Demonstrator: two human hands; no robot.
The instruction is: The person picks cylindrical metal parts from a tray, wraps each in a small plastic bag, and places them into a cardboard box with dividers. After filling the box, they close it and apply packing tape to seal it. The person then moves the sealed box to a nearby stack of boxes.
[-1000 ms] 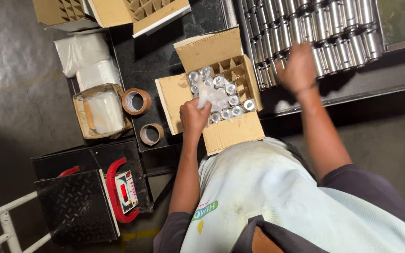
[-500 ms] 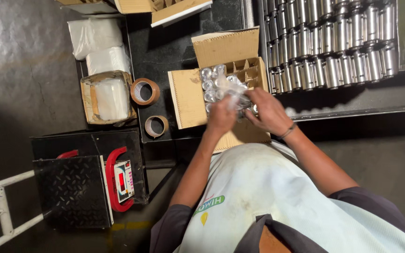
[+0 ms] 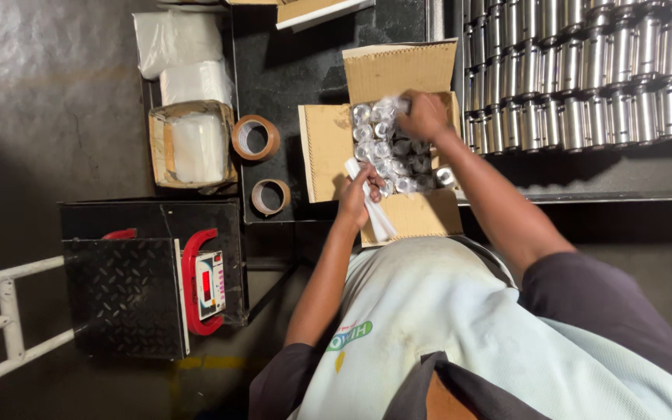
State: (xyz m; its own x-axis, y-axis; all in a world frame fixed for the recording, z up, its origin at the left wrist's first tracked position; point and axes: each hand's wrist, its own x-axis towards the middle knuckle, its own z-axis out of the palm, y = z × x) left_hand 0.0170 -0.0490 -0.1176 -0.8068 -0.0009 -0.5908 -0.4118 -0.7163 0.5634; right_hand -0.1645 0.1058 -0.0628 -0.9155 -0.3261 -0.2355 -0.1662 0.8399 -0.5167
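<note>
An open cardboard box point(image 3: 328, 148) sits on the dark table, its cells filled with shiny metal cylinders point(image 3: 386, 152) wrapped in clear plastic. My right hand point(image 3: 423, 117) reaches into the far side of the box and grips one wrapped cylinder. At the near edge of the box, my left hand point(image 3: 355, 198) holds a bunch of clear plastic sleeves point(image 3: 379, 222).
Rows of bare metal cylinders point(image 3: 577, 70) lie on a rack to the right. Two rolls of brown tape point(image 3: 256, 138) lie left of the box. Plastic bag stacks point(image 3: 188, 54) and a small carton point(image 3: 190, 146) sit further left. A black weighing scale point(image 3: 149, 280) stands below.
My right hand came off the cylinder rack, met my left hand over the box, and now reaches into the box's far side. My left hand has pulled back to the near edge holding the sleeves.
</note>
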